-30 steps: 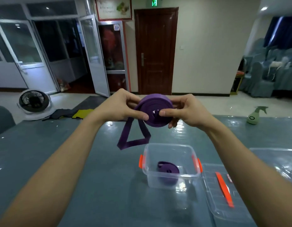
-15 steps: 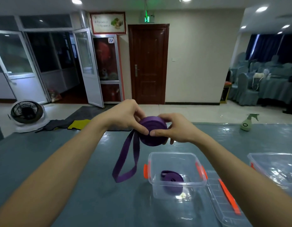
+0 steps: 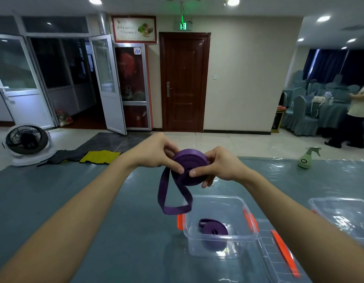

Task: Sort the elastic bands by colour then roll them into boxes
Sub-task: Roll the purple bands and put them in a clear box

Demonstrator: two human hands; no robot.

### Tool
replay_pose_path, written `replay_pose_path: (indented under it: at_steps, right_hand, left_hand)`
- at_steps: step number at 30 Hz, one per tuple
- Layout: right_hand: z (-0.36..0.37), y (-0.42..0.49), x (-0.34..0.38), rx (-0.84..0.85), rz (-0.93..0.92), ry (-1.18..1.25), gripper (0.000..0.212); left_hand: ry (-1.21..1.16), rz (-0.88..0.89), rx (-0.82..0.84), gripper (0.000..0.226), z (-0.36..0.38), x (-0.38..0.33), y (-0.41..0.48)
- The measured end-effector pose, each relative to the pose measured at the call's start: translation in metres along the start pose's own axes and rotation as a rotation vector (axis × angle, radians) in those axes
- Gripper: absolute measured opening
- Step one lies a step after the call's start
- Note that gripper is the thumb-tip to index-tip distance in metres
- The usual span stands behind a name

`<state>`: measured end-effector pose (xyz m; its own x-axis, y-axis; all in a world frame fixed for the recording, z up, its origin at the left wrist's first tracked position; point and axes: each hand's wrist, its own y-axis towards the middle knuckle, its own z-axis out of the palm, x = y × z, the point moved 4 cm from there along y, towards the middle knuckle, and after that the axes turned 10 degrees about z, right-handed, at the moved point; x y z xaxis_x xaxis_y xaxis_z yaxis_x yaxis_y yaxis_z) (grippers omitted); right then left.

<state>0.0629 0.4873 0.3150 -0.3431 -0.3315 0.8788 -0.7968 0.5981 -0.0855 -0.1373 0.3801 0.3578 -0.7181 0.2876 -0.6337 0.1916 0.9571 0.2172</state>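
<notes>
1. Purple elastic band (image 3: 189, 169), mostly wound into a thick roll, is held in the air above and just behind the clear box (image 3: 215, 198). Its loose tail hangs in a loop by the box's far left corner.
2. The left hand (image 3: 156, 152) grips the roll from one side and the right hand (image 3: 220, 165) from the other. The fingers (image 3: 206, 181) of both are curled round its rim, thumbs pressing its face near the centre.
3. Inside the box a second rolled band (image 3: 213, 233), also purple, lies flat on the bottom.
4. The box stands on a glossy blue-grey bench (image 3: 95, 201). A clear lid (image 3: 266, 260) with an orange strip lies against the box's right side, and another clear container (image 3: 340, 213) sits further right.
5. A green spray bottle (image 3: 306, 158) stands well behind and right of the box, near the bench's far edge.
6. Behind the box are a pale tiled floor and a brown wooden door (image 3: 184, 82).
7. Behind and left of the box are an open glass door (image 3: 107, 82), a floor fan (image 3: 27, 141), a dark mat (image 3: 107, 141) and a yellow cloth (image 3: 100, 157).
8. Behind and right of it are covered chairs (image 3: 299, 111) and a standing person (image 3: 358, 111).
</notes>
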Motion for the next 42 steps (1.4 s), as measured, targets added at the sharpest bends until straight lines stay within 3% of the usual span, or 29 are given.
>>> replay_pose_path:
  at_steps: [6,9,15,17,19,21,23,25,28,31,35,39,42]
  right_hand:
    - [0.001,0.006,-0.007,0.016,-0.025,-0.106,0.043]
    - [0.004,0.009,-0.01,0.047,-0.004,-0.071,0.042]
    - [0.014,0.015,-0.018,0.012,0.017,-0.228,0.052]
    - [0.017,0.014,-0.02,-0.077,-0.026,-0.269,0.077]
    - [0.019,0.007,-0.022,-0.289,-0.171,-0.552,0.122]
    - [0.032,0.001,-0.029,-0.461,-0.39,-0.865,0.138]
    - [0.046,0.0,-0.035,-0.564,-0.593,-1.005,0.126]
    - [0.05,0.003,-0.035,-0.641,-0.677,-1.01,0.112]
    - [0.047,0.007,-0.035,-0.675,-0.697,-0.965,0.1]
    - [0.043,0.009,-0.044,-0.746,-0.674,-0.908,0.097]
    - [0.036,0.012,-0.064,-0.81,-0.578,-0.838,0.099]
    - [0.032,0.017,-0.075,-0.806,-0.523,-0.805,0.1]
    - [0.03,0.018,-0.077,-0.807,-0.498,-0.785,0.1]
  left_hand:
    - [0.157,-0.001,0.098,0.027,0.008,-0.002,0.011]
    - [0.24,-0.01,0.155,0.029,0.009,-0.007,0.017]
    - [0.298,-0.03,0.236,0.029,0.01,-0.006,0.021]
    - [0.262,-0.058,0.242,0.03,0.007,-0.002,0.02]
    - [0.215,-0.087,0.238,0.031,0.002,0.004,0.019]
    - [0.153,-0.104,0.23,0.031,0.0,0.008,0.018]
    - [0.12,-0.106,0.22,0.03,0.001,0.009,0.02]
    - [0.092,-0.104,0.198,0.031,0.002,0.012,0.022]
    - [-0.037,-0.089,0.14,0.04,0.003,0.026,0.02]
    - [-0.212,-0.121,0.117,0.064,0.019,0.064,-0.004]
    - [-0.194,-0.228,0.202,0.061,0.076,0.138,-0.052]
    - [-0.202,-0.297,0.015,0.049,0.103,0.18,-0.075]
    - [-0.219,-0.294,-0.232,0.037,0.111,0.188,-0.078]
